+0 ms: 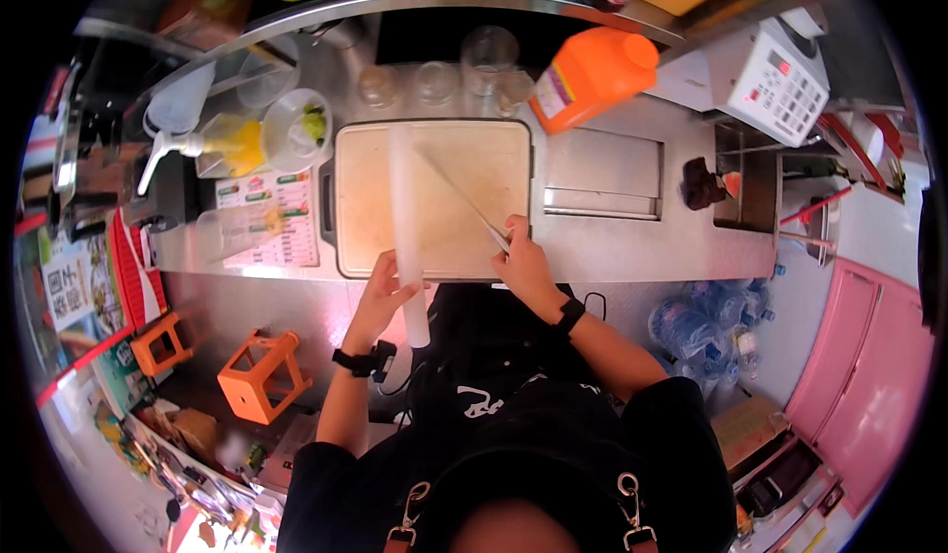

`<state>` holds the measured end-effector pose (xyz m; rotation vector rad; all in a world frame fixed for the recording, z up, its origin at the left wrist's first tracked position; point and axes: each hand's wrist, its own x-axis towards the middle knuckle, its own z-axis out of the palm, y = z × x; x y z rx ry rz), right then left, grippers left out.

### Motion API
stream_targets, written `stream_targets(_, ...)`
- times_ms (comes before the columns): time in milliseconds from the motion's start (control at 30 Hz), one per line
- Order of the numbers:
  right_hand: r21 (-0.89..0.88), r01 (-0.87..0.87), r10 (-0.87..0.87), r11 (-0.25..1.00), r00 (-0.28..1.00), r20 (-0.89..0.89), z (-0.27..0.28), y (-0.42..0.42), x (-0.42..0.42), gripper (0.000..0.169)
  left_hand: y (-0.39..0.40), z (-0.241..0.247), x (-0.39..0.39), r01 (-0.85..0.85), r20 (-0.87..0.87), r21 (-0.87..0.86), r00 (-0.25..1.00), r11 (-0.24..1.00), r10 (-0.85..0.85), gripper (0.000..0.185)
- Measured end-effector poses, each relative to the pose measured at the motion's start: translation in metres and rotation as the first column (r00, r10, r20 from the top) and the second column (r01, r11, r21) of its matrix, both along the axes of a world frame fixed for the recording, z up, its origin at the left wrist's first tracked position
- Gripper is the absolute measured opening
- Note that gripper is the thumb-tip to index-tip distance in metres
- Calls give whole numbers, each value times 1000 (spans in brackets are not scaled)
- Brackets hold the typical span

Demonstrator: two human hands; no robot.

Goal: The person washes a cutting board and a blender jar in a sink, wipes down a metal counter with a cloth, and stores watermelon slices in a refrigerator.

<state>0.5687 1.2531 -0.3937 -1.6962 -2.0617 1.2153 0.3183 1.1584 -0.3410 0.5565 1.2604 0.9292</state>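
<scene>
My left hand is closed around the lower part of a long, whitish translucent cylinder. The cylinder runs up over the left half of a cream cutting board, its near end jutting past the counter edge toward my body. I cannot tell whether it rests on the board. In my right hand, near the board's lower right corner, is the handle of a thin-bladed knife. The blade slants up and left above the board, with its tip close to the cylinder.
Left of the board are a tub with green pieces, a pump bottle and a clear cup. Glass jars and an orange jug line the back. A keypad machine stands right. An orange stool is below.
</scene>
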Motion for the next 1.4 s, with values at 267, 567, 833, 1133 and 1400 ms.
stream_targets(267, -412, 159, -317, 897, 882, -349, 84, -19, 277, 26, -3, 31, 76, -173, -8, 104, 985, 979, 175, 54)
stream_targets(567, -325, 652, -727, 685, 643, -241, 86, 103, 581, 19, 34, 66, 235, -261, -110, 157, 954, 952, 279, 52)
stream_targets(833, -396, 374, -378, 839, 923, 70, 90, 352, 642, 27, 38, 91, 327, -289, -242, 137, 918, 947, 315, 50)
stream_targets(1133, 219, -228, 150, 949, 934, 324, 75, 411, 673, 32, 8, 83, 351, -382, -252, 111, 882, 918, 397, 51)
stream_targets(1400, -253, 201, -182, 946, 978, 97, 70, 338, 675, 24, 18, 77, 350, -267, -313, 112, 905, 957, 289, 61)
